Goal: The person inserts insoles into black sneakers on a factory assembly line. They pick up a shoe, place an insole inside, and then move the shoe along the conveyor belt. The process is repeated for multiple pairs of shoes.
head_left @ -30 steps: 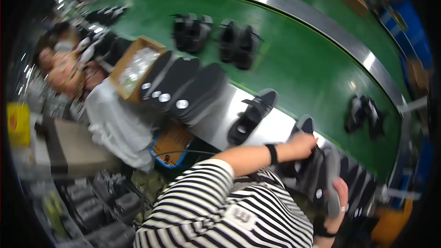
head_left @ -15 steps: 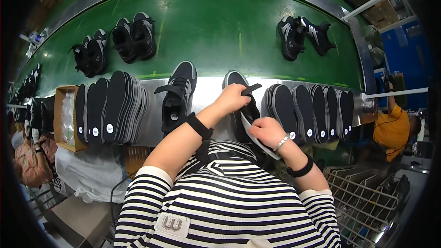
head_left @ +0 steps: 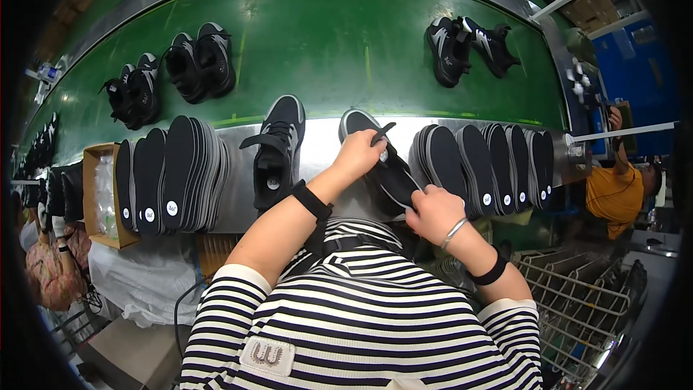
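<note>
Black shoe [head_left: 374, 170] with left hand [head_left: 361, 155] tight on its strap [head_left: 388, 131], right hand [head_left: 439, 215] narrowly pinched at its heel [head_left: 393, 205].

Beyond the black laced sneaker with grey toe [head_left: 279, 136], a glossy green surface [head_left: 317, 50] is lying open. Left of it, stacked flat black-and-grey insoles [head_left: 189, 173] are blocking passage; right of it, bare silver metal [head_left: 319, 146] is leaving a gap before the bare left hand [head_left: 359, 155].
</note>
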Demonstrator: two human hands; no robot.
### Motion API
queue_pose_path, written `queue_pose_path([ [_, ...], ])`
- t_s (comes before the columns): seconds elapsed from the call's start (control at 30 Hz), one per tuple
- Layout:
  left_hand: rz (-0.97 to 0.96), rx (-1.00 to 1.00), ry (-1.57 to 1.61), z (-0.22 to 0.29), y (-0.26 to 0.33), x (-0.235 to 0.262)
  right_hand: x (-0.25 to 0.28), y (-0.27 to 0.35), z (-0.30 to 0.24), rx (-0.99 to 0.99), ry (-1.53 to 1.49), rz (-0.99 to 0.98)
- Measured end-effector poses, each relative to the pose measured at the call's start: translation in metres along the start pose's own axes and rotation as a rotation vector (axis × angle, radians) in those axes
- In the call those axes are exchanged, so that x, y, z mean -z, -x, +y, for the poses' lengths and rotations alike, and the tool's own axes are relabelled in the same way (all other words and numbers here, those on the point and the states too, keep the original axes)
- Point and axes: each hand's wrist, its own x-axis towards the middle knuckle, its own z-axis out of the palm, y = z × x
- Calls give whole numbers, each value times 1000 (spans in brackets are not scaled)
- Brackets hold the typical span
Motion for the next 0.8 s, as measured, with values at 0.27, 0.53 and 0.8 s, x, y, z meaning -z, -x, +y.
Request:
queue_pose_path([
  [0.27, 155, -114, -97, -19, -10, -25, -67, -85, -9, -65, 24, -78],
  [0.53, 232, -72, -4, -16, 2, -22, -51, -105, 1, 516, 216, -506],
  [0.8, 267, -212, -18, -6, 2, -29, -69, -99, 10, 399, 143, -435],
])
